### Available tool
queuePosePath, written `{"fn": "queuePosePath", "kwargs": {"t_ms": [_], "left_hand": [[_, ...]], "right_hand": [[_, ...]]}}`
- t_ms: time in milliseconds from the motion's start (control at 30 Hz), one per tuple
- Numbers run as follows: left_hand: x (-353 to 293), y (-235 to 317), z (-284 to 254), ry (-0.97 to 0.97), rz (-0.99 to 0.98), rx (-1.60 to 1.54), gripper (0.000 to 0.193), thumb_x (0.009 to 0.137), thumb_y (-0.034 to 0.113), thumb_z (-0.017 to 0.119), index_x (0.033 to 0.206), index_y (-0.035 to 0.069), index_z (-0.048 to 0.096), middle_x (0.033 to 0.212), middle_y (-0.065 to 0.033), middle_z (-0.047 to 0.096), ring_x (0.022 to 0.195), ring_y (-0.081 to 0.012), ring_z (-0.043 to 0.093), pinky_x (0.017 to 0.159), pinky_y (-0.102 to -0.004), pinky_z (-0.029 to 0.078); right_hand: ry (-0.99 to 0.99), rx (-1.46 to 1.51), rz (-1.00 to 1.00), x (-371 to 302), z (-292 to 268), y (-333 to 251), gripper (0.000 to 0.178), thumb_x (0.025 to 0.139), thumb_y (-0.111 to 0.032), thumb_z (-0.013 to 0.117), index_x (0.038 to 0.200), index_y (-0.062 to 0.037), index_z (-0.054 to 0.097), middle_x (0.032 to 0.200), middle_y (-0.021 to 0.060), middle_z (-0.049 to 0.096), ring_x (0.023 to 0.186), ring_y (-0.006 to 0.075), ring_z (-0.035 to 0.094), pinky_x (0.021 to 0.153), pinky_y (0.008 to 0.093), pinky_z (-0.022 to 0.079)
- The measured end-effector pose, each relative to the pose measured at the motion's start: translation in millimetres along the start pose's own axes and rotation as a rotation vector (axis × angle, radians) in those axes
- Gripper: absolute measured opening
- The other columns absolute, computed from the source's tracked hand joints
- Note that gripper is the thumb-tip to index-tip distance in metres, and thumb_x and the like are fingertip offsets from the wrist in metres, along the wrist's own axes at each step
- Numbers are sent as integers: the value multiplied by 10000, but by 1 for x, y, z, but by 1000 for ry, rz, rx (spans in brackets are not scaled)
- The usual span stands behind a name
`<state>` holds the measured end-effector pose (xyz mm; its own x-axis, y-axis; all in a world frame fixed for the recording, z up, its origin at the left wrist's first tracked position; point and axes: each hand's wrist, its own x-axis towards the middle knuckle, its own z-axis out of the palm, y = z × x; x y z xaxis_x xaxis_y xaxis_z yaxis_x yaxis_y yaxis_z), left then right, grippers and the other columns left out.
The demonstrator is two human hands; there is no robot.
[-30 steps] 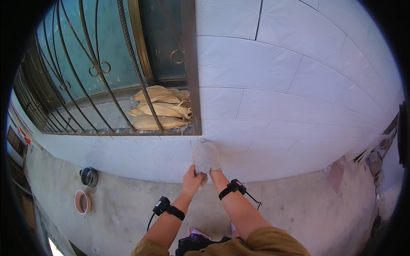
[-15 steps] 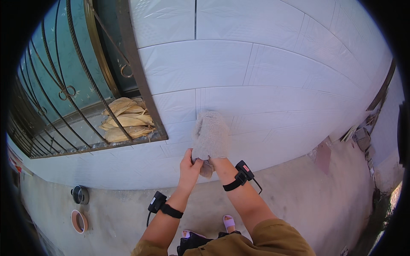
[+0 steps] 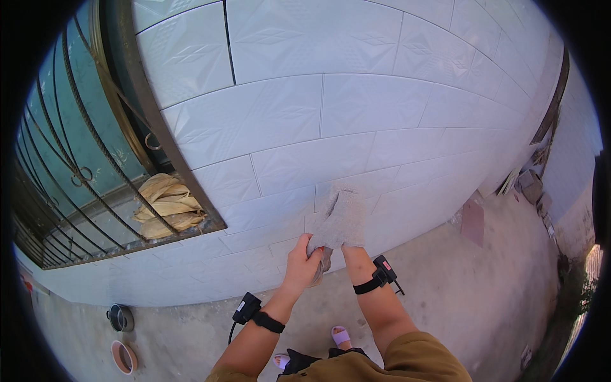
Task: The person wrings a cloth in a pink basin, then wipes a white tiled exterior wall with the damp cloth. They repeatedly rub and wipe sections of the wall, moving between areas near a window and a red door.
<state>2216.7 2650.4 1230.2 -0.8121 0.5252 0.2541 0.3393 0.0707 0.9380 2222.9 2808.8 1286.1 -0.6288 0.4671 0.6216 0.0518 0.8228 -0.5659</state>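
A grey, fuzzy cloth point(image 3: 347, 216) is draped over my right hand, close to the white tiled wall point(image 3: 286, 149); I cannot tell whether it touches the tiles. It hides the right hand's fingers, and only the bare right forearm point(image 3: 372, 290) comes out below it. A dark fold or gap shows along the cloth's left side. My left hand point(image 3: 302, 261) is closed on the cloth's loose, bunched lower end, which hangs beside the right wrist.
To the left is a barred window point(image 3: 95, 191) with dry corn husks point(image 3: 167, 207) on its sill. A dark pot point(image 3: 119, 318) and a pinkish basin point(image 3: 123, 357) stand on the concrete floor point(image 3: 191, 337). A reddish board point(image 3: 472, 223) leans at the wall's right.
Both hands and the cloth have shifted right along the wall, and the view has turned with them. The cloth's dark fold now shows more plainly.
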Motion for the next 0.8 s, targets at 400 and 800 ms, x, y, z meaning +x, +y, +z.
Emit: {"fn": "queuePosePath", "kwargs": {"t_ms": [400, 800], "left_hand": [[20, 26, 96, -125, 10, -11, 277, 901, 93, 634, 1161, 27, 567, 928, -238, 677, 857, -416, 662, 751, -431, 518], [53, 9, 73, 101, -44, 23, 285, 914, 58, 578, 1194, 9, 549, 913, -212, 673, 798, -345, 657, 742, -398, 510]], "right_hand": [[198, 585, 318, 10, -46, 82, 417, 535, -285, 789, 829, -71, 586, 869, 87, 585, 820, 274, 592, 746, 365, 497], [119, -222, -18, 53, -37, 43, 339, 640, -256, 741, 891, -70, 610, 937, 123, 601, 877, 298, 589, 796, 367, 489]]}}
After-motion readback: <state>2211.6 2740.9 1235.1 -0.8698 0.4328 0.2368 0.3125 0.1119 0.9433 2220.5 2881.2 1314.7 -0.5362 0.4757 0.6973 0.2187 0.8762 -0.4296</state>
